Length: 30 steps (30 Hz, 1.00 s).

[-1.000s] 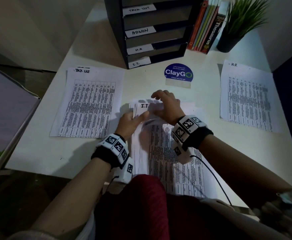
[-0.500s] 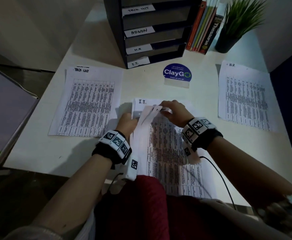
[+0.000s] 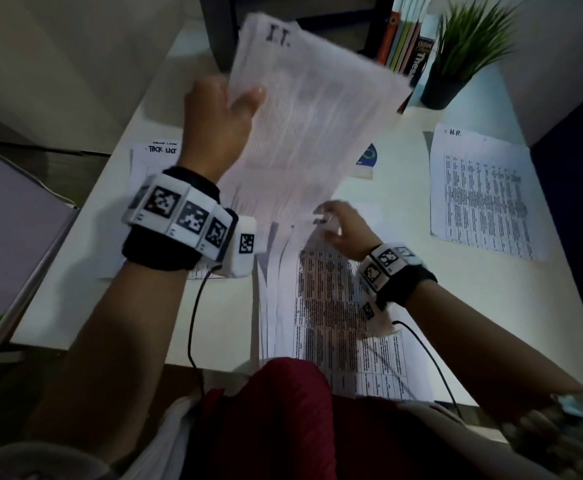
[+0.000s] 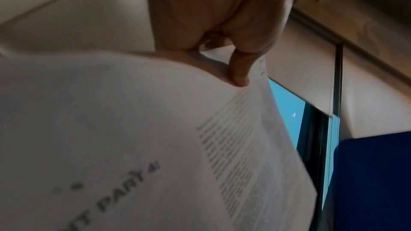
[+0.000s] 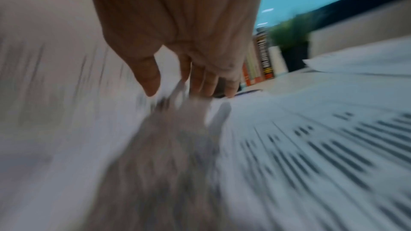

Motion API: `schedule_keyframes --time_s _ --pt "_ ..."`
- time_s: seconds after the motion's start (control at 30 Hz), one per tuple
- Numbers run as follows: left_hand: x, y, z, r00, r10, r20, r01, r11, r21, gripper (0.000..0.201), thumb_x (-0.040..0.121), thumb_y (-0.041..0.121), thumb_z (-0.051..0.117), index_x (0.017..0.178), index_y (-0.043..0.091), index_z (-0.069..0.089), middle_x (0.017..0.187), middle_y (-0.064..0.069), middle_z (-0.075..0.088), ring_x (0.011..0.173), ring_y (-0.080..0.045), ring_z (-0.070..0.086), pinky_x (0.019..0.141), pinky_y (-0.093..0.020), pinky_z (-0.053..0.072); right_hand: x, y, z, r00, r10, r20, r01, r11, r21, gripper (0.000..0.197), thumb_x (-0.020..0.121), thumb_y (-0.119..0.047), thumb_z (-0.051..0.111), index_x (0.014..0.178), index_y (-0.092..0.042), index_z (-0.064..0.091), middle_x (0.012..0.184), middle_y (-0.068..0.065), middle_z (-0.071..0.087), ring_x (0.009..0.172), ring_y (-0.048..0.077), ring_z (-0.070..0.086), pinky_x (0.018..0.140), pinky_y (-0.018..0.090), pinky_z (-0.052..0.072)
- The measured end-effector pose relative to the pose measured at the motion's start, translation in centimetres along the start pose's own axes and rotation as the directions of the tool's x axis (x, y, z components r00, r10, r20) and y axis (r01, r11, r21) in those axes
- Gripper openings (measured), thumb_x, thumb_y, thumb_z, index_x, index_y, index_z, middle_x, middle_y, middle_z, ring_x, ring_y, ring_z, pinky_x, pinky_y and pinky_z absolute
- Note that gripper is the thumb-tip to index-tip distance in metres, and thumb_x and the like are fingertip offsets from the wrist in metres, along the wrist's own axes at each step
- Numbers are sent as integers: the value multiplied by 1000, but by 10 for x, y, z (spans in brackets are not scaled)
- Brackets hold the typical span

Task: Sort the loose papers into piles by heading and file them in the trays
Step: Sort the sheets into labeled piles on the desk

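A: What is the left hand (image 3: pixel 219 123) doing?

B: It is gripping a sheet of paper (image 3: pixel 312 109) headed "I.T." by its left edge, thumb over the printed face, and is holding it raised above the desk (image 3: pixel 511 306). The left wrist view is showing a fingertip (image 4: pixel 239 75) pressing against the back of that sheet.

A: And the right hand (image 3: pixel 343 230)?

B: It is hovering released, fingers (image 5: pixel 201 83) loosely spread, just above the stack of papers (image 3: pixel 335 313) lying below and between both hands. That view is blurred, so contact cannot be confirmed.

A: Where are the other piles lying?

B: The "Task List" pile (image 3: pixel 151 157) is lying beneath the left wrist. The "H.R." pile (image 3: pixel 484 192) is lying well to the right of the right hand. The tray rack (image 3: pixel 220 39) is standing beyond the raised sheet, mostly hidden by it.
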<state>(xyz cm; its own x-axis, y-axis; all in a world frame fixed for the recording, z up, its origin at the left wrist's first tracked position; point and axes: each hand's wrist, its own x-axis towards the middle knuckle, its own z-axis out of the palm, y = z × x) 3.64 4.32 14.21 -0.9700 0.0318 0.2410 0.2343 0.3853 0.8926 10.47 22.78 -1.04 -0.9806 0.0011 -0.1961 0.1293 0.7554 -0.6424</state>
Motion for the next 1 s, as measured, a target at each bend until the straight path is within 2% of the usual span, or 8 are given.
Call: schedule_keyframes --time_s 0.1,0.17,0.3,0.43,0.53,0.67,0.83,1.0 --pt "2 14 -12 996 79 49 -68 980 -186 20 90 19 58 109 16 59 98 4 62 75 8 62 73 -15 51 1 -8 -38 955 100 -278 16 922 387 65 82 -7 62 136 -5 28 135 10 39 125 22 37 109 37 31" --pt "-1 20 -15 987 99 125 -63 961 -270 9 85 25 63 92 29 67 87 14 68 73 12 62 71 -15 51 0 -23 -66 900 192 -391 140 723 676 66 67 -4 60 127 -10 34 123 4 46 115 19 44 101 34 41" --pt "-4 20 1 983 54 173 6 944 -331 21 73 19 75 84 30 61 71 28 67 77 11 62 71 -13 49 -10 -41 -100 828 214 -518 343 538 770 57 57 3 46 113 -8 47 103 6 57 98 18 52 78 23 46" --pt "-6 31 21 998 64 28 -41 866 -498 19 81 8 66 96 12 56 78 22 70 81 3 65 79 -20 51 -32 -31 -116 741 123 -660 466 612 638 24 64 2 48 80 -14 45 76 0 49 71 2 48 63 14 39" --pt "-2 38 43 1000 -12 -15 1 814 -581 27 84 8 61 109 -3 55 104 -9 67 98 -19 64 93 -39 51 -49 -11 -127 669 83 -739 372 823 429 24 74 -3 49 67 -24 39 65 -9 39 61 -3 37 59 17 31" --pt "-12 27 98 973 -91 212 162 923 -348 35 88 12 58 121 0 51 113 -8 61 99 -16 59 79 -18 50 -78 35 -145 513 195 -836 180 928 327 30 74 -3 41 60 -27 32 59 -12 32 53 -6 34 57 17 27" --pt "-76 -1 160 793 -148 591 139 988 60 42 86 19 59 126 6 50 114 -7 59 103 -14 55 84 -18 42 -136 125 -148 498 446 -743 -223 894 388 18 77 2 39 82 7 56 75 9 48 67 5 45 60 22 31" --pt "-143 -29 199 424 -149 893 -255 927 275 49 92 34 52 137 20 40 141 -5 44 128 -22 44 106 -30 34 -179 191 -117 463 704 -538 -566 702 433 27 87 3 39 61 -4 39 74 15 44 76 21 40 63 27 30"
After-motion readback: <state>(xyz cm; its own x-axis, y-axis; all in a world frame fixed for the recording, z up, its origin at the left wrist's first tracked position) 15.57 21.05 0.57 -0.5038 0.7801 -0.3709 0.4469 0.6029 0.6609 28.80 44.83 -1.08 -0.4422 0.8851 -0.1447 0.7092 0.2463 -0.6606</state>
